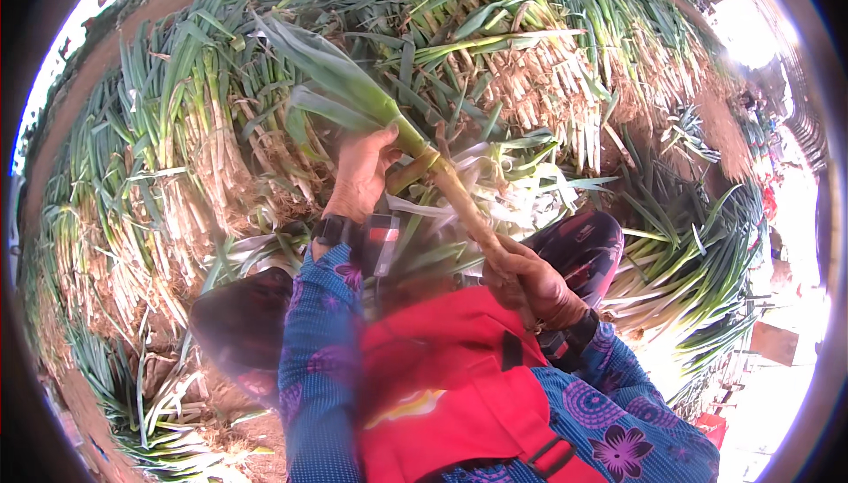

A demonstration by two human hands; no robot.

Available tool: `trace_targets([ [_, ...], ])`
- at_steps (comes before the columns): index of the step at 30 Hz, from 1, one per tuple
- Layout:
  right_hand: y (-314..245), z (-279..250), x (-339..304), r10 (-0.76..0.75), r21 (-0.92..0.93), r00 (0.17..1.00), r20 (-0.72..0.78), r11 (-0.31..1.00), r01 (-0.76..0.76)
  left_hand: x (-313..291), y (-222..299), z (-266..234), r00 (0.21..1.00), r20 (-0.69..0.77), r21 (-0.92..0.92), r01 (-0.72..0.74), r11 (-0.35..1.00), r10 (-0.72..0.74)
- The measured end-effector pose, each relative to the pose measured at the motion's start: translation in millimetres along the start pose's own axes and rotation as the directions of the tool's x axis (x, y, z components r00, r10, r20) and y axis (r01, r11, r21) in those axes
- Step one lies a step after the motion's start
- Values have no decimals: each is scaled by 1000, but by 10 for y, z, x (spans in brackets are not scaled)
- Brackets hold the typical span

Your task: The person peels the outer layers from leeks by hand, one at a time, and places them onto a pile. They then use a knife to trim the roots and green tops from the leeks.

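Green leaves fan out from the top of a single leek (415,143), which is held slantwise between both hands in the middle of the view. The left hand (360,174) is closed around the stalk just below the point where the leaves spread, with the thumb laid against it. The right hand (534,284) is clenched around the pale, soil-stained lower end of the same stalk, close to the red apron (442,395). Blue patterned sleeves (322,342) are seen on both forearms, and a dark band (334,229) is worn at the left wrist. Behind the hands, a long pile of leeks (212,147) is stacked across the ground, roots turned outward. Loose peeled leaves (521,192) are strewn just beyond the held stalk.
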State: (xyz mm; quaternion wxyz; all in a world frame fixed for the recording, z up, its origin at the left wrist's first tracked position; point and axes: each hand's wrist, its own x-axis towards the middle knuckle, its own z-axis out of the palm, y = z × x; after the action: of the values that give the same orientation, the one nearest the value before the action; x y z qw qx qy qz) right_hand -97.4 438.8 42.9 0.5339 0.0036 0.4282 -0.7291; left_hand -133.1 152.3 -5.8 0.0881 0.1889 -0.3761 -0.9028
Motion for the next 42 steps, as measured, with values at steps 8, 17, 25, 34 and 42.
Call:
trace_targets([
  [8,153,-56,259,-140,-420,989,-55,901,105,34,-95,-300,981,-156,130,-96,987,116],
  [17,276,-242,797,-248,-724,939,-239,690,-2,-232,-16,-158,941,-212,445,-148,883,264],
  [25,82,-687,1127,61,-165,968,-243,981,-103,-549,711,-722,917,-229,18,-330,944,325],
  [34,-318,-734,556,212,287,957,-198,946,-150,-743,-51,-2101,748,-661,-104,-154,982,47],
  [42,-157,-291,-96,98,105,990,-97,991,-88,-8,-655,-844,927,-122,215,373,903,-354],
])
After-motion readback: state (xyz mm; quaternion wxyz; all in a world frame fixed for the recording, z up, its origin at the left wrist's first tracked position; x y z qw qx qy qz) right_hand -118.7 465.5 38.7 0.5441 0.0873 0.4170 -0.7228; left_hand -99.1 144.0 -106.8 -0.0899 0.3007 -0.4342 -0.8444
